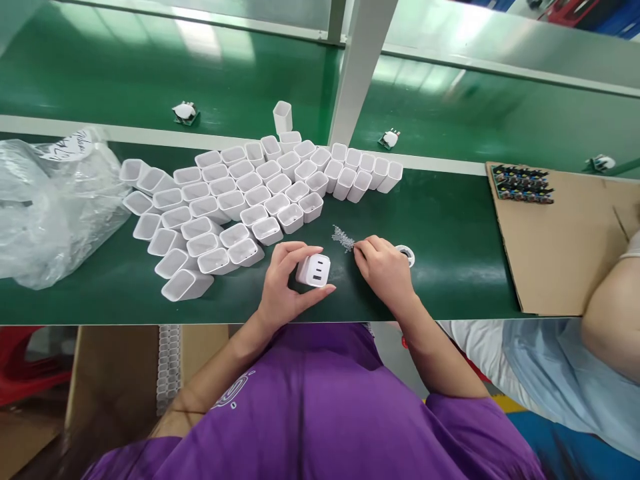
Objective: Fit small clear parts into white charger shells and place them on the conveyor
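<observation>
A white charger housing (314,270) with port openings in its end face is gripped between the thumb and fingers of my left hand (284,279), just above the green bench. My right hand (383,267) rests on the bench with its fingertips pinched together at the edge of a small pile of clear plastic bits (343,237). Whether a piece is between those fingertips is hidden. Beside the right hand, partly behind it, lies a white ring-shaped roll (407,254). Many open white housings (257,195) stand in a cluster beyond my left hand.
A clear plastic bag (55,207) lies at the left. On the right, a cardboard sheet (555,260) carries several circuit boards (523,185), with another person's arm (615,307) beside it. A white post (363,67) rises behind the housings. Small plug parts (185,113) sit on the rear ledge.
</observation>
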Demonstrator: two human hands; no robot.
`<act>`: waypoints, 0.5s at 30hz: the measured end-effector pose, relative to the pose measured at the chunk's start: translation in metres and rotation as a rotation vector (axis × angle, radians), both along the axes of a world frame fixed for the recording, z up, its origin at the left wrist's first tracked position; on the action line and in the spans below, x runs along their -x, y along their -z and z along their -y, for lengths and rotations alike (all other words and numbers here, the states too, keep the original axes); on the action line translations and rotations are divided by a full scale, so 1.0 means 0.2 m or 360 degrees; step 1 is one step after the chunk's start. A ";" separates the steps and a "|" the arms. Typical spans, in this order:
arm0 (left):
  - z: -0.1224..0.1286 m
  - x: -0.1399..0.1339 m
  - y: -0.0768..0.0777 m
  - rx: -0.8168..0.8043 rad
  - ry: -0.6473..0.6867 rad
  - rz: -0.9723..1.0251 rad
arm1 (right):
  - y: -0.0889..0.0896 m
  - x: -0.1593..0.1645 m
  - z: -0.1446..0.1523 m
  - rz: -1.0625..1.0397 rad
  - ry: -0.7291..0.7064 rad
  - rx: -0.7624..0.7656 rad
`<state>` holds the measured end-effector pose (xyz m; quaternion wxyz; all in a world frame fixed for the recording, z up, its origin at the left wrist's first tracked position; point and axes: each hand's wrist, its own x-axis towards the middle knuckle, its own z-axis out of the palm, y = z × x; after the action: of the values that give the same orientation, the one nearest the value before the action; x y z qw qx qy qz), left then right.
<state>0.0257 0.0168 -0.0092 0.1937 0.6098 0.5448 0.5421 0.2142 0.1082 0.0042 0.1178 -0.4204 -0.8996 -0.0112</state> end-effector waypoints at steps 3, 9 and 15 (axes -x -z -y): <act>0.00 0.00 0.00 -0.0025 0.0003 0.0004 | -0.01 0.00 0.02 -0.0588 -0.0041 0.0267; 0.01 0.01 0.01 0.0104 0.0087 0.0130 | -0.05 0.09 0.11 -0.1524 -0.0154 0.0992; 0.00 0.02 0.01 0.0233 0.0215 0.0349 | -0.05 0.15 0.15 -0.1734 0.0010 0.1207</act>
<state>0.0215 0.0166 -0.0104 0.3319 0.5665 0.5162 0.5499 0.1841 0.0791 0.0137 0.3997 -0.3808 -0.6518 0.5201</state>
